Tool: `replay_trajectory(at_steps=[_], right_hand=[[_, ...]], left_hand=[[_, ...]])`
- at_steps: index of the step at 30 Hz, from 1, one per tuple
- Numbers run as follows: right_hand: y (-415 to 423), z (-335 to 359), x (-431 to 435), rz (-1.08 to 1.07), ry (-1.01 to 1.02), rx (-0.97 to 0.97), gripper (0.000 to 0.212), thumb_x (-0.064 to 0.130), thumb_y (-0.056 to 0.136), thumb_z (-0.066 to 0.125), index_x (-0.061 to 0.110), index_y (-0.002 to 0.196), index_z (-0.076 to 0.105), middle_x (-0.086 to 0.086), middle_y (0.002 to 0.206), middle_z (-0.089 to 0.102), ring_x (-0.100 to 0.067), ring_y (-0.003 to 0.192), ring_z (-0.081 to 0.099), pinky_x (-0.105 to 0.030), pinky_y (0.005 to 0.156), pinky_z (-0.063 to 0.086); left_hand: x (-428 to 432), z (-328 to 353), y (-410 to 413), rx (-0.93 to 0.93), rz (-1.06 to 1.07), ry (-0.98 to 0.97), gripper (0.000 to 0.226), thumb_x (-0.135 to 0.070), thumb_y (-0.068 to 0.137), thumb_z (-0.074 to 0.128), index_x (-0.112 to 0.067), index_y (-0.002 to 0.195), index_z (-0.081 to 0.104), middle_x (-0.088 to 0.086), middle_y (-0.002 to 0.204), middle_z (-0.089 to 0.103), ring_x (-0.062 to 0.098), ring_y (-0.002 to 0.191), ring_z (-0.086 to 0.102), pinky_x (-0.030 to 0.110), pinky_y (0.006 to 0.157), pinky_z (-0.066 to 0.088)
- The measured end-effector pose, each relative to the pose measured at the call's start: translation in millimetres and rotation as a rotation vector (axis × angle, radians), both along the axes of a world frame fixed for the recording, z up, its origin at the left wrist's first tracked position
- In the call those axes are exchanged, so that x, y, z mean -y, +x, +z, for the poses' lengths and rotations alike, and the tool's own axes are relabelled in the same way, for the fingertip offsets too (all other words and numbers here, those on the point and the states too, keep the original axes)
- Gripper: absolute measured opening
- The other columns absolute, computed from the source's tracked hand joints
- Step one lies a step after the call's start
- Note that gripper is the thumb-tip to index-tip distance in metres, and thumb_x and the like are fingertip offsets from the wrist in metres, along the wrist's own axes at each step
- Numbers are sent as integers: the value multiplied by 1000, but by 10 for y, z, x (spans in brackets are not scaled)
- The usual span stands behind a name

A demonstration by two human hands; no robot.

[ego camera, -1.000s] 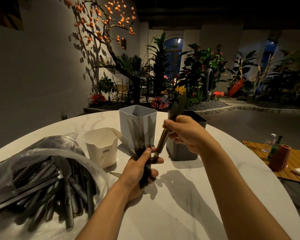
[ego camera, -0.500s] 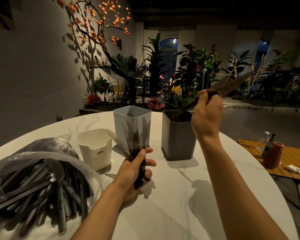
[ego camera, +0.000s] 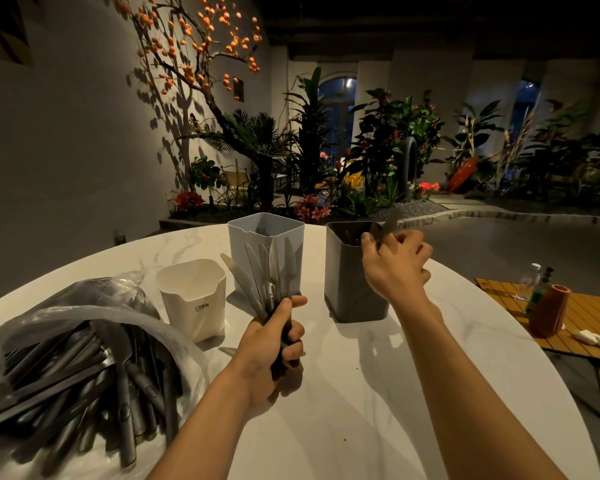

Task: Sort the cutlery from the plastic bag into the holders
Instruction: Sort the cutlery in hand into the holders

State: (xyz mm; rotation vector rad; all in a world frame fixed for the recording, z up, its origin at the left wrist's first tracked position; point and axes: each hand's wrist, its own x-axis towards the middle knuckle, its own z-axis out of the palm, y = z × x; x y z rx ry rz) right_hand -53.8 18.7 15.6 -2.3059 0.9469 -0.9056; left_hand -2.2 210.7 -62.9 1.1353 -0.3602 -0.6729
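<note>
A knife [ego camera: 388, 221] is pinched by the right hand [ego camera: 395, 265] at the dark holder [ego camera: 352, 289], a bunch of knives [ego camera: 269, 275] is gripped by the left hand [ego camera: 271, 344] beside it, and much cutlery is left in the bag [ego camera: 66, 358] far left.

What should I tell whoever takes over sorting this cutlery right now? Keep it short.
Left hand grips a bunch of knives, blades up, above the table.
Right hand is at the dark grey holder, lowering a knife into its rim.
Light grey holder already holds some cutlery; the white holder's contents can't be seen.
Left: the bunch in hand, then the plastic bag, with plenty inside.
</note>
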Motion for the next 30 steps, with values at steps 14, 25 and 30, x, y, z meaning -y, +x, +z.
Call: replay_trajectory(at_steps=[14,25,30], right_hand=[[-16,35,-42,46,-434,119,35,32,108,38,21,135,57,-2,140,58,-28,138,40,-52,102,43],[17,220,-256,267,-310,507,24,25,103,52,9,94,67,-5,95,64,-16,85,59,-35,71,53],[70,150,-511,600,260,-71,49,47,93,65,-2,95,69,-24,86,64,-19,71,55,-29,64,45]], left_hand=[[-3,-1,-5,-12,5,-4,34,-37,106,46,-16,121,68,2,63,49,12,48,39,23,49,39],[-37,12,7,-112,-39,-101,44,-31,107,32,-10,126,65,5,63,44,13,47,37,25,45,32],[-46,1,-3,-99,-47,-106,44,-26,102,32,-7,122,66,5,63,44,13,48,36,25,47,31]])
